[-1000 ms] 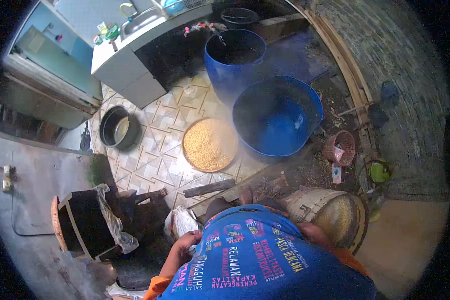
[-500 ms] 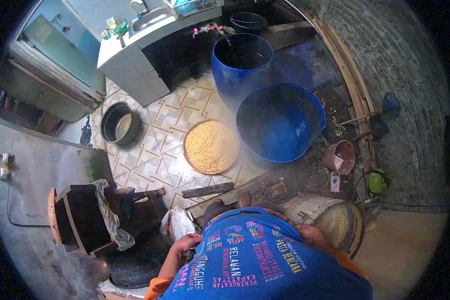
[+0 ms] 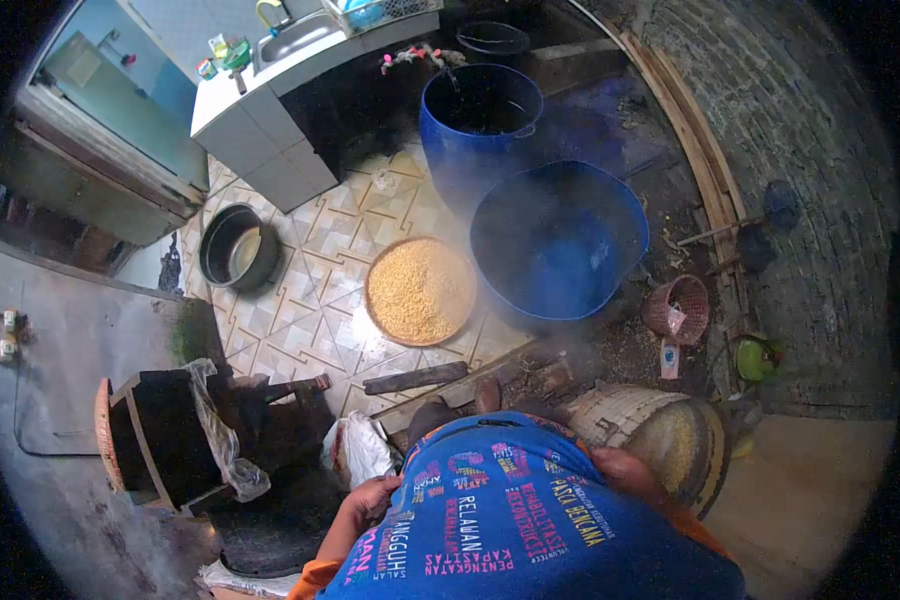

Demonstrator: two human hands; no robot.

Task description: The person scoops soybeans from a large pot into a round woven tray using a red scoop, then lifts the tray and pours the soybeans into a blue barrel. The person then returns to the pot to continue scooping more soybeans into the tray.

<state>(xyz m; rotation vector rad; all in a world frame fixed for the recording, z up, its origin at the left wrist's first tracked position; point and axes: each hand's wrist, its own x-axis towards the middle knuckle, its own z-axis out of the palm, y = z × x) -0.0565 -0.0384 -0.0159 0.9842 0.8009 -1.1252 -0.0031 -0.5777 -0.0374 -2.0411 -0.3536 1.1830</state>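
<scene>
Tiled floor [image 3: 310, 300]: patterned cream tiles at centre; bare concrete [image 3: 70, 330] on the left, dirt and debris on the right.
Room: brick wall [image 3: 820, 150] on the right; white counter [image 3: 260, 110] with a sink [image 3: 295, 35] at the top; haze hangs over the middle.
Blue vessels: two. One upright barrel [image 3: 450, 160] stands beside the counter. One wide basin [image 3: 560, 240] sits just beside the barrel, nearer the person.
Grain holders: two. One round tray [image 3: 368, 292] lies flat on the tiles, touching the basin. One woven basket [image 3: 620, 410] is at the person's right side, tilted, with grain showing inside.
Pot [image 3: 210, 250]: one, black, on the tiles below the counter, well apart from the tray.
Red basket [image 3: 655, 310]: one, small, on the dirt right of the basin.
Plank [image 3: 415, 378]: one, lying between the tray and the person.
Bag [image 3: 355, 447]: one, white, on the floor just above the left hand.
Crate [image 3: 165, 440]: one, dark, draped with clear plastic, at lower left.
Left hand [image 3: 373, 495]: against the edge of the blue shirt [image 3: 530, 520], near the bag; fingers curled inward, and what they hold cannot be told.
Right hand [image 3: 618, 465]: on the rim of the woven basket; fingers hidden by rim and shirt, so the grip cannot be told.
</scene>
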